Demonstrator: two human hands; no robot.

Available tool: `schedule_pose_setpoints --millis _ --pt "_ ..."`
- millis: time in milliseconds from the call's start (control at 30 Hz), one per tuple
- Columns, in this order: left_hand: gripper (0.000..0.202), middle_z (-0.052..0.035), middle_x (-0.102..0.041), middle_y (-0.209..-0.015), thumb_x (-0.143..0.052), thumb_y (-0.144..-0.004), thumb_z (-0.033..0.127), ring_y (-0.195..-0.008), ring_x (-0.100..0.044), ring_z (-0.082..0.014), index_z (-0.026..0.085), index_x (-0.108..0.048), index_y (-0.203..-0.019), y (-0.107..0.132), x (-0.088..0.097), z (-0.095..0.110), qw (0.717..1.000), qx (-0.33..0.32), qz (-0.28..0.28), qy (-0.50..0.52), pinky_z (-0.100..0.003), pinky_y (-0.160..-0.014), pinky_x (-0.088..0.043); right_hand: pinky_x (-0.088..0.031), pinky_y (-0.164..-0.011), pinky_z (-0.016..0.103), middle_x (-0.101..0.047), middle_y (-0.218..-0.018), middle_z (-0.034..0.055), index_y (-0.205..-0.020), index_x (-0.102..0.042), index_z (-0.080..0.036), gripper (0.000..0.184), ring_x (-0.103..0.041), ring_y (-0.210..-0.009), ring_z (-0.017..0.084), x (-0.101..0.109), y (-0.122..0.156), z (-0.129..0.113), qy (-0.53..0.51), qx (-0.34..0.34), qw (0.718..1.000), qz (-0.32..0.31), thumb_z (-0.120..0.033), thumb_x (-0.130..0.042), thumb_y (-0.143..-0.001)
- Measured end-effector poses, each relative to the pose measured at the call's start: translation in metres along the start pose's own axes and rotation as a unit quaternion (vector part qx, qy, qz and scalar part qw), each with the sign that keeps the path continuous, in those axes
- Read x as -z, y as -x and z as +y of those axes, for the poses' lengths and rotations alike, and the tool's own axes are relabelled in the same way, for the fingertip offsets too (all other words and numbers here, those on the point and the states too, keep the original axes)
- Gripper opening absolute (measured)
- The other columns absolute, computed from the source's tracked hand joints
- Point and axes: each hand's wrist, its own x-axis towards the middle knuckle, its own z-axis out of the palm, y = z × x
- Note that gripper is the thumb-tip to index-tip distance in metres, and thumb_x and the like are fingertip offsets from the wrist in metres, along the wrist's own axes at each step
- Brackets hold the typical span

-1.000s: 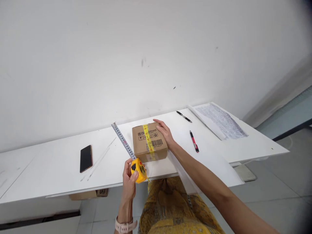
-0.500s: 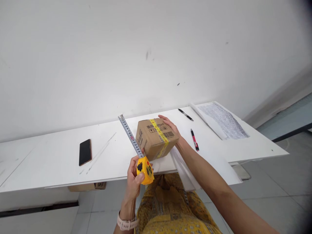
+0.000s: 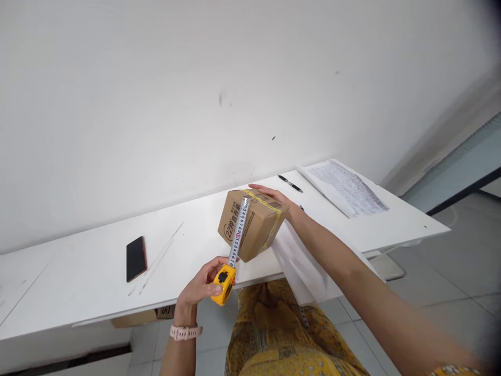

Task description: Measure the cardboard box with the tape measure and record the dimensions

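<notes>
My left hand (image 3: 203, 282) is closed around a yellow tape measure (image 3: 224, 284), thumb on its case near the black button. The extended blade (image 3: 237, 237) slants up across the side of a small brown cardboard box (image 3: 260, 230), its hooked end near the box's upper edge. Whether the blade touches the cardboard, I cannot tell. Yellow tape runs over the box's top. My right hand (image 3: 276, 196) grips the box from its far right side and keeps it tilted; the fingertips lie along the back upper edge, the thumb is hidden.
On the white table (image 3: 94, 261) a black phone (image 3: 136, 258) lies at left. A black pen (image 3: 290, 183) and a printed sheet (image 3: 348, 188) are at right. White paper (image 3: 301, 261) hangs over the front edge under my right forearm. Behind rises a white wall (image 3: 156, 104).
The tape blade has swung right, from beside the box to across its side. The box has been turned, showing more of its printed side. The red pen is now mostly behind my right arm.
</notes>
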Motion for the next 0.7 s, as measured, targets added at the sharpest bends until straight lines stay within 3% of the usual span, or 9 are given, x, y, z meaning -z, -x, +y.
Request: schedule_pose_setpoints --millis 100,200,267,433,567,700 --pt "0.063 -0.0083 -0.066 -0.104 -0.083 -0.071 0.045 -0.090 -0.064 -0.0227 0.019 -0.060 -0.123 -0.008 0.013 0.002 1.000 0.012 -0.014 -0.004 -0.032 -0.080 -0.049 -0.045 -0.107 0.049 -0.064 -0.136 0.0090 -0.130 -0.060 -0.026 0.050 -0.063 -0.118 0.026 0.009 0.000 -0.020 0.161 0.021 0.987 0.014 -0.035 -0.071 -0.082" --pt "0.062 -0.0086 -0.067 -0.104 -0.083 -0.072 0.045 -0.091 -0.064 -0.0232 0.018 -0.060 -0.122 -0.018 0.024 0.006 1.000 0.011 -0.017 -0.021 -0.032 -0.081 -0.049 -0.036 -0.114 0.053 -0.058 -0.143 0.0091 -0.126 -0.065 -0.027 0.043 -0.052 -0.132 0.030 0.007 0.018 -0.040 0.357 0.081 0.928 0.067 -0.047 -0.065 -0.088" --pt "0.060 -0.0088 -0.066 -0.105 -0.083 -0.072 0.044 -0.092 -0.064 -0.0235 0.018 -0.060 -0.121 -0.026 0.028 0.010 0.999 0.011 -0.026 -0.023 -0.032 -0.080 -0.048 -0.036 -0.114 0.054 -0.056 -0.146 0.0067 -0.130 -0.064 -0.030 0.048 -0.049 -0.135 0.033 -0.002 0.038 -0.048 0.432 0.098 0.895 0.054 -0.058 -0.054 -0.092" --pt "0.054 -0.0080 -0.068 -0.102 -0.083 -0.073 0.040 -0.092 -0.065 -0.0234 0.019 -0.061 -0.117 -0.042 0.031 0.014 0.998 0.014 -0.053 -0.024 -0.031 -0.078 -0.047 -0.042 -0.112 0.048 -0.049 -0.153 0.0058 -0.149 -0.047 -0.030 0.067 -0.046 -0.138 0.033 -0.030 0.069 -0.056 0.487 0.103 0.864 -0.074 -0.067 -0.044 -0.093" --pt "0.053 -0.0076 -0.068 -0.102 -0.084 -0.073 0.040 -0.091 -0.064 -0.0218 0.018 -0.060 -0.116 -0.034 0.029 0.010 0.998 0.022 -0.048 -0.024 -0.030 -0.078 -0.047 -0.038 -0.115 0.048 -0.042 -0.158 0.0055 -0.153 -0.039 -0.029 0.072 -0.042 -0.142 0.032 -0.032 0.053 -0.062 0.517 0.096 0.839 -0.140 -0.066 -0.049 -0.092" --pt "0.055 -0.0067 -0.066 -0.104 -0.083 -0.074 0.040 -0.091 -0.064 -0.0209 0.020 -0.058 -0.119 -0.017 0.022 0.002 0.999 0.031 -0.018 -0.001 -0.030 -0.078 -0.048 -0.036 -0.117 0.045 -0.039 -0.160 0.0049 -0.153 -0.040 -0.028 0.075 -0.039 -0.144 0.031 -0.041 0.028 -0.066 0.547 0.089 0.809 -0.195 -0.068 -0.051 -0.090"
